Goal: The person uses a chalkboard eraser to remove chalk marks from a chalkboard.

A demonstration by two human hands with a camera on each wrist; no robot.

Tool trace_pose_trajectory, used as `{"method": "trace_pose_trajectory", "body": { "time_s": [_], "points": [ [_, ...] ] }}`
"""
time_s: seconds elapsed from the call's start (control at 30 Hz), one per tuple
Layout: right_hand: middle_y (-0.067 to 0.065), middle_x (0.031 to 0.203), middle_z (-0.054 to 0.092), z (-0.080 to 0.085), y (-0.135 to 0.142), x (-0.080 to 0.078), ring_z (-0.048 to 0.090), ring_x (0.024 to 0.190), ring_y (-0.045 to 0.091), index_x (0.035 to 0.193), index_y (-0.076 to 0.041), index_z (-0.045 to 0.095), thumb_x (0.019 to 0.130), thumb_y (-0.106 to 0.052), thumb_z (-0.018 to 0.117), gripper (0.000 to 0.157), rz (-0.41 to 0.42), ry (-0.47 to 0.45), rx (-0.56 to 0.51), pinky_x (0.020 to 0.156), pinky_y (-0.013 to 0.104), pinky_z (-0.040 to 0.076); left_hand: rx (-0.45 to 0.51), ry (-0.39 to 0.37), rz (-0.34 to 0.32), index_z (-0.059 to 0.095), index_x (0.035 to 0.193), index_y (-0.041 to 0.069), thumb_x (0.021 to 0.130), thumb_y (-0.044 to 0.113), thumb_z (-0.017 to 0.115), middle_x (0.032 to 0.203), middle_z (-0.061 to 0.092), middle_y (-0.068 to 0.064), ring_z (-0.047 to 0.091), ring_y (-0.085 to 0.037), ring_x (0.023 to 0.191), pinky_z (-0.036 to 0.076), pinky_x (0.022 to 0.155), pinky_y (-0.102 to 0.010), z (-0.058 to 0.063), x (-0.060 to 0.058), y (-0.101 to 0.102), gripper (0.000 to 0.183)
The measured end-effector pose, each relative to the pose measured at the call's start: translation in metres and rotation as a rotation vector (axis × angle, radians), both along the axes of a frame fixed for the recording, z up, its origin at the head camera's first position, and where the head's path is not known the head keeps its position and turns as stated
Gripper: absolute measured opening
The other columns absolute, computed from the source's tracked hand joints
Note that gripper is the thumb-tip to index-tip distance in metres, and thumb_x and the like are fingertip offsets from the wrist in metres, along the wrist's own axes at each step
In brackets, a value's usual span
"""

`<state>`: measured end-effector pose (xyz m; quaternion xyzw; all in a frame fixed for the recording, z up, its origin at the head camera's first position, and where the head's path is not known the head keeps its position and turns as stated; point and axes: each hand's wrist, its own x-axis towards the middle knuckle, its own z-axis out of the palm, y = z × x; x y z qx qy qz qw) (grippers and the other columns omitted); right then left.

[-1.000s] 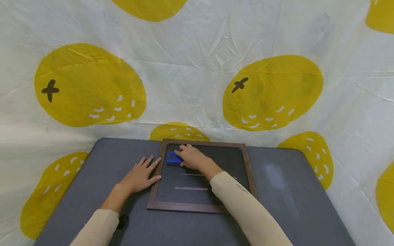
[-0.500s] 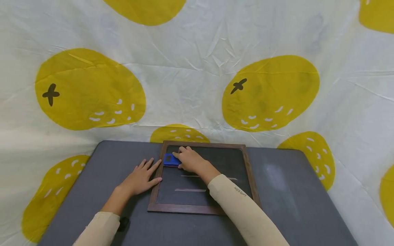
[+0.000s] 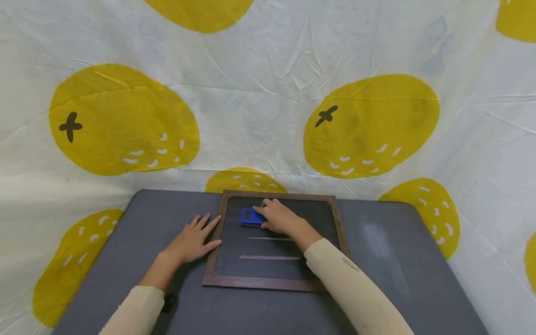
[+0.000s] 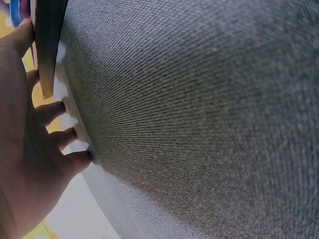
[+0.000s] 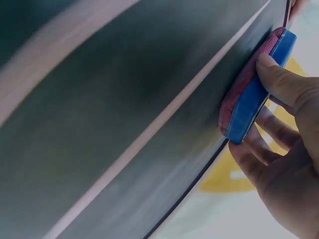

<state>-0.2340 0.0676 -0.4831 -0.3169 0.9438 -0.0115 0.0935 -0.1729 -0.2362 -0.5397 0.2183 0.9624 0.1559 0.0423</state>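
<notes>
A blackboard [image 3: 268, 272] in a brown wooden frame [image 3: 259, 282] lies on the grey table, with two pale chalk lines [image 3: 270, 257] across its surface. My right hand [image 3: 278, 217] grips a blue eraser [image 3: 249, 216] near the board's upper left part. In the right wrist view, thumb and fingers hold the blue back of the eraser [image 5: 249, 102], and its reddish pad is against the board. My left hand [image 3: 188, 242] is spread at the left side, thumb and index finger touching the frame. The left wrist view shows its other fingers [image 4: 64, 138] resting on the table.
The dark grey table [image 3: 389, 279] extends around the board, with a whitish smudge [image 3: 377, 239] on its right side. Behind it hangs a white cloth [image 3: 251, 121] printed with yellow fruit shapes. A black band [image 3: 169, 302] shows at the left wrist.
My right hand moved the eraser left to the board's left edge, then back right across the upper part. The left hand stays at the frame.
</notes>
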Motion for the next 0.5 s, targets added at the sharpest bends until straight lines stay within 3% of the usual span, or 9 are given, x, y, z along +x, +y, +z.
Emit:
{"method": "trace_pose_trajectory", "body": {
  "time_s": [0.3,0.5],
  "points": [
    [0.015,0.137,0.058,0.001,0.052,0.010,0.055,0.110,0.029,0.153,-0.010,0.051,0.095,-0.024,0.077,0.066,-0.056,-0.014,-0.096,0.096,0.042,0.052,-0.017,-0.012,0.006,0.029,0.165,0.019,0.103,0.060,0.051,0.167,0.029,-0.025,0.023,-0.057,0.151,0.026,0.114,-0.078,0.002,0.000,-0.001,0.077],
    [0.017,0.135,0.059,0.003,0.092,0.017,0.057,0.114,0.034,0.152,-0.007,0.053,0.093,-0.019,0.079,0.065,-0.079,-0.018,-0.126,0.098,0.046,0.053,-0.022,-0.011,-0.002,0.028,0.166,0.019,0.103,0.061,0.049,0.167,0.029,-0.025,0.023,-0.057,0.151,0.027,0.113,-0.078,0.000,-0.001,-0.002,0.078]
  ]
}}
